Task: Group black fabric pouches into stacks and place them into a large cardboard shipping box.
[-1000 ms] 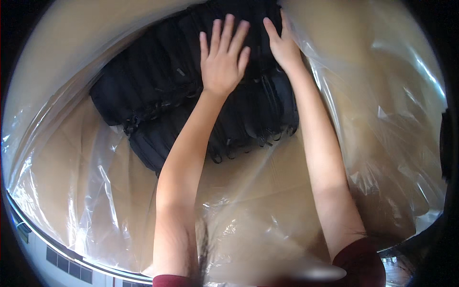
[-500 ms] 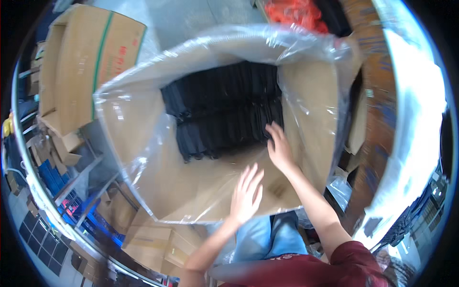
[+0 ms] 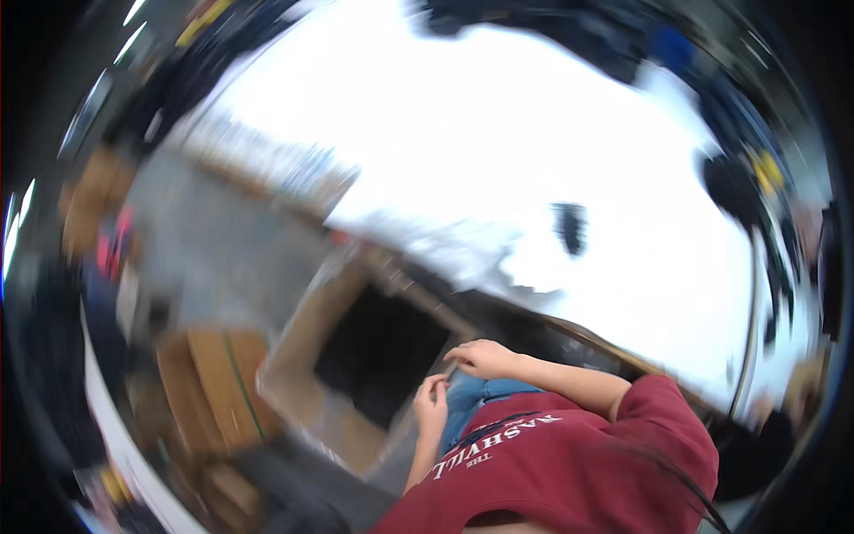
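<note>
My left hand (image 3: 431,405) is in front of my body by the near edge of the carton, its fingers loosely bent and apart, with nothing seen in them. Just right of it, my right hand (image 3: 485,358) hovers before my jeans, palm down, fingers slightly curved and seemingly bare. The large brown carton (image 3: 289,369) stands to the left of my hands, with clear plastic over its rim. Inside lies a dark black stack (image 3: 382,351), blurred; single pieces cannot be made out.
A long table with a bright white surface (image 3: 569,133) stretches beyond and to the right. On it lies a small dark item (image 3: 569,227). Another open carton with a green stripe (image 3: 213,387) sits on the grey floor (image 3: 222,245) at left. Motion smears much of the view.
My view has swung right toward the white table, so the carton now appears lower left and smaller. Both hands have drawn back from over the carton toward my body.
</note>
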Demonstrator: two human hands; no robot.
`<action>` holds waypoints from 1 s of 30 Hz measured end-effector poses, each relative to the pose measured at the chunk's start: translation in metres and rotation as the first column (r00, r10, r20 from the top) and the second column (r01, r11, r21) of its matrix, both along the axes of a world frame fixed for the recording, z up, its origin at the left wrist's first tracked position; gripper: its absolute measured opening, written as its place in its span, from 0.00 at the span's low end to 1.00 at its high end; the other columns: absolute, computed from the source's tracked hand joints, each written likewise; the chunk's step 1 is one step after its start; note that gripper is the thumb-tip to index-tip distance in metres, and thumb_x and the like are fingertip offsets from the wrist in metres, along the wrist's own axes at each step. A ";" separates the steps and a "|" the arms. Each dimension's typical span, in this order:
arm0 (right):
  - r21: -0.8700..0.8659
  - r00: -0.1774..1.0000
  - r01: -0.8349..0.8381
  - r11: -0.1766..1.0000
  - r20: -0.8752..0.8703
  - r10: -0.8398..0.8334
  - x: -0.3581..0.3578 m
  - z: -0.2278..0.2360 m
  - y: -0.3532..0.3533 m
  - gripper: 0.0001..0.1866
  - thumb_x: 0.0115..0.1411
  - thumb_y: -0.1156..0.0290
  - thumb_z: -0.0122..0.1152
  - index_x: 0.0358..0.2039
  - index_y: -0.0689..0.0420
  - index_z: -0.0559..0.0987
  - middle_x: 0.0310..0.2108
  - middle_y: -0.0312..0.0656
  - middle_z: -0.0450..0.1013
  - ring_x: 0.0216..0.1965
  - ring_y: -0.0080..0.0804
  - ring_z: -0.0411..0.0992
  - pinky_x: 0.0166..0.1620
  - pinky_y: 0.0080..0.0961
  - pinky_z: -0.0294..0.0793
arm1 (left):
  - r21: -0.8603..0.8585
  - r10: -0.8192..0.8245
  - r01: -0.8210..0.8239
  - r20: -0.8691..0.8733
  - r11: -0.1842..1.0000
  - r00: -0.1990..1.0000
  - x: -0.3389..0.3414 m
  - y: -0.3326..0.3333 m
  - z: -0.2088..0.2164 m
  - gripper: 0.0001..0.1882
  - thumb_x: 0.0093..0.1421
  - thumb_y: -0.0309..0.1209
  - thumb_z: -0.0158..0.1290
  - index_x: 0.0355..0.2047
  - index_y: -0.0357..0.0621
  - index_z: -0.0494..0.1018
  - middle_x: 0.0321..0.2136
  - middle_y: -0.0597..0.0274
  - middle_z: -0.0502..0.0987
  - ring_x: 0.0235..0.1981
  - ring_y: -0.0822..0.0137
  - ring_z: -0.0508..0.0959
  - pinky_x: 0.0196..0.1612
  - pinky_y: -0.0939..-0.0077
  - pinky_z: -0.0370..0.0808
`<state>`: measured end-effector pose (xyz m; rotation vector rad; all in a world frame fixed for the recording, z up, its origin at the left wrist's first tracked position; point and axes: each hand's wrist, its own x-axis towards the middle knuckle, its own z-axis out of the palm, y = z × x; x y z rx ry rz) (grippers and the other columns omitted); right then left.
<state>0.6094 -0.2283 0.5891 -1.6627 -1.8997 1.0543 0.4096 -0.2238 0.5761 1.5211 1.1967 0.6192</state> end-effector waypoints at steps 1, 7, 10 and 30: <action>0.036 0.996 0.090 0.995 -0.023 -0.089 0.023 0.011 -0.015 0.16 0.55 0.70 0.50 0.45 0.51 0.76 0.32 0.47 0.75 0.37 0.45 0.74 0.42 0.41 0.72 | -0.003 -0.122 0.122 0.016 0.992 0.992 0.017 0.012 0.008 0.07 0.62 0.25 0.47 0.35 0.39 0.75 0.26 0.59 0.77 0.30 0.69 0.77 0.35 0.78 0.72; 0.068 0.599 0.801 0.595 -0.130 -0.790 0.156 0.033 -0.170 0.16 0.55 0.67 0.48 0.45 0.50 0.75 0.31 0.45 0.76 0.35 0.44 0.74 0.39 0.38 0.72 | 0.194 -0.586 0.554 0.204 0.809 0.784 0.171 0.034 0.063 0.08 0.61 0.21 0.44 0.29 0.36 0.74 0.22 0.63 0.74 0.26 0.75 0.73 0.32 0.82 0.69; -0.060 0.150 0.983 0.173 -0.276 -0.949 0.196 0.023 -0.280 0.15 0.55 0.69 0.49 0.43 0.52 0.77 0.29 0.43 0.76 0.32 0.35 0.75 0.38 0.31 0.72 | 0.255 -0.787 0.745 0.189 0.616 0.587 0.290 -0.011 0.083 0.08 0.60 0.20 0.44 0.29 0.34 0.73 0.22 0.62 0.74 0.25 0.73 0.73 0.33 0.81 0.69; 0.082 -0.322 0.878 -0.472 -0.628 -0.709 0.879 0.019 -0.521 0.35 0.49 0.52 0.69 0.52 0.61 0.72 0.53 0.48 0.68 0.58 0.39 0.62 0.58 0.32 0.62 | 0.424 -0.892 0.903 -0.381 0.063 0.242 0.980 -0.173 0.059 0.27 0.52 0.42 0.61 0.53 0.57 0.72 0.54 0.53 0.68 0.55 0.53 0.64 0.56 0.60 0.63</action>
